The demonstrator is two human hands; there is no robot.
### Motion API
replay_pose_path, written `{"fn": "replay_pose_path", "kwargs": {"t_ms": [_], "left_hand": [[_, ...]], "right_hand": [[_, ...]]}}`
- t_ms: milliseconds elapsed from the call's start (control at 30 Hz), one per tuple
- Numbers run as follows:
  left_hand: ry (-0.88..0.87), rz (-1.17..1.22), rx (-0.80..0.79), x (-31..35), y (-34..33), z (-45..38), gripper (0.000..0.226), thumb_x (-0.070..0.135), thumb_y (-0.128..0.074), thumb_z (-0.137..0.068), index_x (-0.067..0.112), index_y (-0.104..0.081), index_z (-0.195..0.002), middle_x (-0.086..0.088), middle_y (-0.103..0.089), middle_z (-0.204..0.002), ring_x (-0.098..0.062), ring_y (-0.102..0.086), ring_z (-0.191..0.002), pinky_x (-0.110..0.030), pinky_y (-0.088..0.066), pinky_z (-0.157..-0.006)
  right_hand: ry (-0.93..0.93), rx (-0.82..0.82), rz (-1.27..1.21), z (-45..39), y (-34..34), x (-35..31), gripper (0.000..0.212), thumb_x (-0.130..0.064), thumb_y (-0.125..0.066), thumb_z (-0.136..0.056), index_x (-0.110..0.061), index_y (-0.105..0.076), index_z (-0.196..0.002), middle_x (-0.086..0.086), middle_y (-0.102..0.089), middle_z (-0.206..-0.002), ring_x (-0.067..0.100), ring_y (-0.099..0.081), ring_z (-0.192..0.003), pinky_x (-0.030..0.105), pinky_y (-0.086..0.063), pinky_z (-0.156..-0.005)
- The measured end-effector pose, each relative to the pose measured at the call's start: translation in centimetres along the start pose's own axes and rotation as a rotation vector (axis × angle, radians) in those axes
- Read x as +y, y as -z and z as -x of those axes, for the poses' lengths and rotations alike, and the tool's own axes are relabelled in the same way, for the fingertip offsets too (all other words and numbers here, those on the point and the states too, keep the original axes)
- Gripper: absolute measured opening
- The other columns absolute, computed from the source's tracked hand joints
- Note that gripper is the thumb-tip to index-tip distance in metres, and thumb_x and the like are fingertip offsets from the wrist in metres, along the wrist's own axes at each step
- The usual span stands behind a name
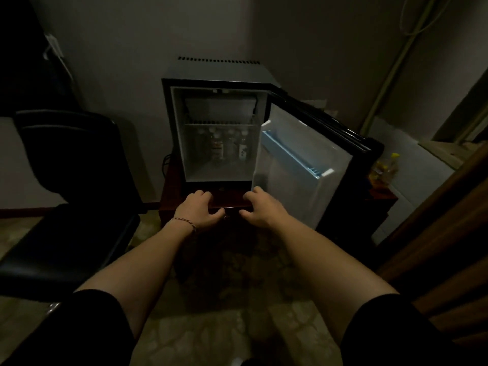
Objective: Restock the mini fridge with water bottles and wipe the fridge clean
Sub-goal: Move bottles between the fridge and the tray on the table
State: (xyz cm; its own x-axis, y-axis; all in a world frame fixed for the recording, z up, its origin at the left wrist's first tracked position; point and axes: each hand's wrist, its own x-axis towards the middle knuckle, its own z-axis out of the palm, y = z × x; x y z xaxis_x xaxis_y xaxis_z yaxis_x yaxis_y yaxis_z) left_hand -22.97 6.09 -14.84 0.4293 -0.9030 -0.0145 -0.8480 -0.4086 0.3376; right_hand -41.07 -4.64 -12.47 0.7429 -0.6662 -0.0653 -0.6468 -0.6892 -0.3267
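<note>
The black mini fridge (167,122) stands on a low dark wooden stand (171,199), its door (287,186) swung open to the right. Several water bottles (229,147) stand in a row at the back of the lower compartment, under a wire shelf. The door's light blue rack (295,157) holds nothing. My left hand (200,210) and my right hand (260,210) reach side by side to the stand's front edge, just below the fridge opening. Their fingers are loosely curled and nothing shows in either hand. No cloth is in view.
A black chair (74,165) stands close on the left. To the right of the fridge, a bottle of yellow liquid (383,169) sits on a low surface. A brown wooden panel (438,233) closes in the right side. The floor is pale tile.
</note>
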Motion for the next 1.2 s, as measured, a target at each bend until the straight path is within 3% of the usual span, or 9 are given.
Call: {"fn": "replay_pose_path", "kwargs": {"t_ms": [567,900,1033,1200], "left_hand": [[0.084,0.019,-0.023,-4.3,1.2,-15.6,0.063,0.060,-0.058,-0.086,0.017,-0.053,-0.132,-0.004,-0.052,-0.128,-0.020,-0.052,-0.116,-0.040,-0.051,-0.096],[-0.036,-0.040,-0.078,-9.4,2.6,-26.8,0.076,0.061,-0.055,-0.089,0.012,-0.040,-0.145,-0.010,-0.042,-0.142,-0.028,-0.040,-0.130,-0.041,-0.041,-0.108],[-0.008,-0.084,-0.175,-10.9,2.8,-30.8,0.069,0.061,-0.053,-0.090,0.013,-0.045,-0.140,-0.015,-0.048,-0.141,-0.030,-0.051,-0.123,-0.042,-0.047,-0.103],[-0.030,0.001,-0.205,-12.6,1.4,-34.6,0.082,0.056,-0.058,-0.090,0.024,-0.022,-0.156,-0.011,-0.018,-0.162,-0.036,-0.024,-0.145,-0.043,-0.027,-0.119]], "right_hand": [[0.000,-0.046,0.042,-18.4,-0.1,1.7,0.048,-0.045,-0.061,-0.093,-0.018,-0.050,-0.130,0.004,-0.043,-0.128,0.026,-0.053,-0.116,0.044,-0.052,-0.090],[-0.111,-0.007,0.034,-29.0,-1.0,1.0,0.048,-0.047,-0.059,-0.095,-0.018,-0.049,-0.133,0.004,-0.042,-0.132,0.028,-0.052,-0.119,0.044,-0.051,-0.091],[-0.146,-0.035,0.043,-32.9,-1.2,0.9,0.048,-0.046,-0.058,-0.095,-0.018,-0.049,-0.134,0.007,-0.046,-0.132,0.029,-0.052,-0.119,0.042,-0.050,-0.091],[-0.233,-0.098,-0.012,-38.0,-2.7,1.4,0.041,-0.044,-0.061,-0.093,-0.022,-0.057,-0.127,0.007,-0.061,-0.122,0.027,-0.060,-0.110,0.038,-0.051,-0.089]]}}
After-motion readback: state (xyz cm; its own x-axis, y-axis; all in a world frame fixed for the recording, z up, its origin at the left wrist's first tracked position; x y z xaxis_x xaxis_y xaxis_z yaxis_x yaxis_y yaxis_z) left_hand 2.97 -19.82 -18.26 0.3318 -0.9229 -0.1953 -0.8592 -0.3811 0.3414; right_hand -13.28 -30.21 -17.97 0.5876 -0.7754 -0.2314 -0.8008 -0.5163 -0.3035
